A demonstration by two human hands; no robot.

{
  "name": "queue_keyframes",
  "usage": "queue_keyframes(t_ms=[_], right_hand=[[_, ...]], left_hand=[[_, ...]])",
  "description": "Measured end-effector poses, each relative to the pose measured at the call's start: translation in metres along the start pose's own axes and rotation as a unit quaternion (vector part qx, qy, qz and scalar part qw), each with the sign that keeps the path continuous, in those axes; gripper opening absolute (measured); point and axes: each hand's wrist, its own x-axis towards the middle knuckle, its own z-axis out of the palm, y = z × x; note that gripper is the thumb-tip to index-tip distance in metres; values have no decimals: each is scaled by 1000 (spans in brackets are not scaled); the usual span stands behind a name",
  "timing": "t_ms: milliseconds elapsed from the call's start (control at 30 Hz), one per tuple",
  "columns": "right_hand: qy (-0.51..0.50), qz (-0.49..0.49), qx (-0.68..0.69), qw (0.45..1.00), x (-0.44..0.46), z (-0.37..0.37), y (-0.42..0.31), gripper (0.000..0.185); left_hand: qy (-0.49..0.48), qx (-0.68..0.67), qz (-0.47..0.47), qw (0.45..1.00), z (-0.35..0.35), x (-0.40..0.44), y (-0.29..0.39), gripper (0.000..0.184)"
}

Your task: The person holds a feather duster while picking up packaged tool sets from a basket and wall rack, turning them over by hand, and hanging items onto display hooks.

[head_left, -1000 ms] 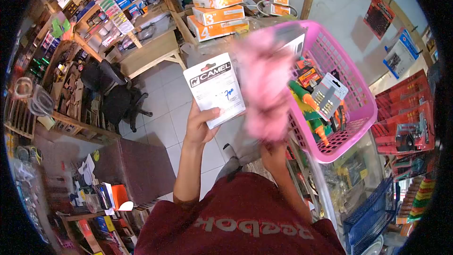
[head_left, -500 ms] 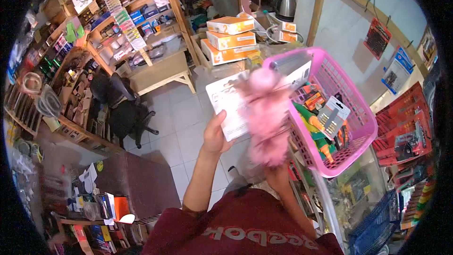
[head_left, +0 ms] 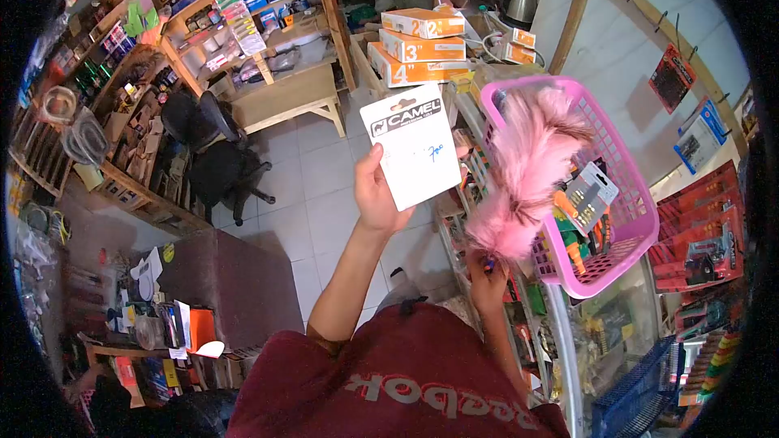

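Observation:
My left hand [head_left: 380, 195] grips a white packaging card [head_left: 415, 150] by its lower left side, thumb on the face. The card bears the word CAMEL, a hang hole at the top and blue handwriting. My right hand [head_left: 487, 280] is closed round the handle end of a fluffy pink feather duster [head_left: 523, 182], which points up and away from me. The duster overlaps the left side of a pink plastic basket [head_left: 643, 215]. In the basket lie a carded set of bits [head_left: 590, 197] and tools with green and orange handles, partly hidden by the duster.
The basket stands on a glass display counter [head_left: 625, 316]. Orange and white boxes [head_left: 422, 49] are stacked behind, near a kettle [head_left: 519, 2]. Red carded tools [head_left: 702, 239] are at the right. A black chair [head_left: 223, 170] and a wooden bench [head_left: 288, 97] stand left.
The duster has swung right, off the card and over the basket's edge. The card has shifted slightly right, its CAMEL print now readable. The view has turned a little.

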Motion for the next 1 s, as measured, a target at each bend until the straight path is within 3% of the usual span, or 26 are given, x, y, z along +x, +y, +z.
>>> queue_keyframes(t_ms=[100, 133, 167, 233, 300, 333, 400, 433, 467, 500, 567, 600, 633, 667, 700, 733, 767, 800, 833, 867, 900, 967, 1000], right_hand=[[-36, 141, 64, 987, -13, 1, 7, 5], [-60, -32, -54, 996, -10, 1, 6, 7], [-83, -203, -171, 961, -4, 2, 1, 11], [-156, -208, -275, 926, 5, 4, -11, 20], [-235, 115, -240, 935, 9, 12, -24, 28], [-113, 4, -168, 979, 10, 21, -2, 27], [-27, -46, -147, 988, 11, 29, -15, 24], [21, -72, -139, 988, 14, 33, -24, 23], [5, -96, -96, 991, 8, 30, 16, 22], [-43, -91, -164, 981, 10, 25, 14, 20], [-134, -70, -295, 944, 14, 17, 0, 18], [-96, -55, -321, 940, 12, 17, 19, 6], [-14, -43, -279, 959, 17, 22, 12, 5], [63, -35, -235, 969, 20, 31, 3, 5], [138, -24, -186, 973, 17, 36, -5, 5], [106, 75, -171, 977, 15, 36, -8, 10], [121, 50, -106, 986, 12, 45, -5, 11], [141, 20, -39, 989, 7, 57, 0, 12], [164, -10, 25, 986, 8, 70, -10, 13], [79, -91, -111, 986, 4, 72, -30, 17], [-2, -100, -292, 951, -11, 67, 11, 23], [52, 63, -255, 964, -27, 80, 18, 25], [142, 53, -177, 972, -32, 86, 17, 20]], left_hand=[[10, -21, 4, 1000, -12, 1, 0, 68], [29, -25, 6, 999, -14, 2, 0, 68], [76, -19, 6, 997, -16, -1, -1, 69], [118, -33, 12, 992, -16, -7, -1, 71], [102, -67, 23, 992, -12, -6, 2, 72], [188, 30, 34, 981, -18, -4, 1, 71], [-11, -53, 72, 996, -7, 4, 14, 64], [-21, -63, 64, 996, -13, 8, 15, 62], [-31, -72, 56, 995, -18, 13, 15, 60], [56, -64, 23, 996, -45, 14, 2, 60], [98, -181, -36, 978, -69, 20, -6, 63], [57, -310, -56, 947, -74, 26, -6, 65], [13, -436, -67, 897, -70, 38, -4, 68], [-27, -205, -118, 971, -60, 44, 0, 71], [-45, -229, -138, 962, -62, 47, -3, 72], [-66, -247, -162, 953, -66, 52, -2, 73], [-93, -259, -190, 942, -68, 59, -1, 73], [-31, -239, -204, 949, -69, 65, -2, 76], [-46, -122, -242, 962, -69, 68, -6, 78], [-63, -4, -275, 959, -69, 70, -12, 79], [-79, -6, -304, 949, -68, 73, -11, 79], [-112, -8, -360, 926, -68, 79, -10, 79], [-156, -107, -330, 925, -72, 78, -9, 79]])
